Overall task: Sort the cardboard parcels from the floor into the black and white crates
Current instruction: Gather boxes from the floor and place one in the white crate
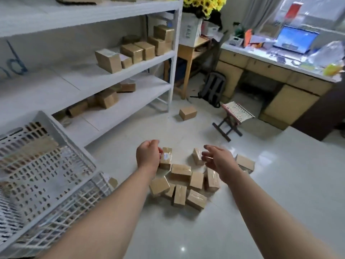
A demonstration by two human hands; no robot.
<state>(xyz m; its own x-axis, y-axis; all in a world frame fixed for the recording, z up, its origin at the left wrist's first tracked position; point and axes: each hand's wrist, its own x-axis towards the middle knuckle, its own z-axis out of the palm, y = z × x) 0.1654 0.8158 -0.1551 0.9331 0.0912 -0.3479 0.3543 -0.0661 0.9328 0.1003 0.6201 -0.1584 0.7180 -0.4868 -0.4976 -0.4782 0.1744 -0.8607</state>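
White crate point(46, 165): lower left of frame.
Parcel pile point(186, 184): floor, centre frame, below both hands.
Right hand point(218, 161): fingers spread, empty, over the pile's right side.
Left hand point(147, 156): nearer the crate, fingers curled on the labelled parcel point(165, 158), which stands at the pile's upper left.

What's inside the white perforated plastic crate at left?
Brown cardboard parcels show through holes in the white perforated plastic crate; walls and blur hide their count and anything below.

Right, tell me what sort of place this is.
Probably a small parcel stockroom or shipping office: white shelving stocked with taped cardboard parcels, a white crate for sorting, and a desk with an open laptop.
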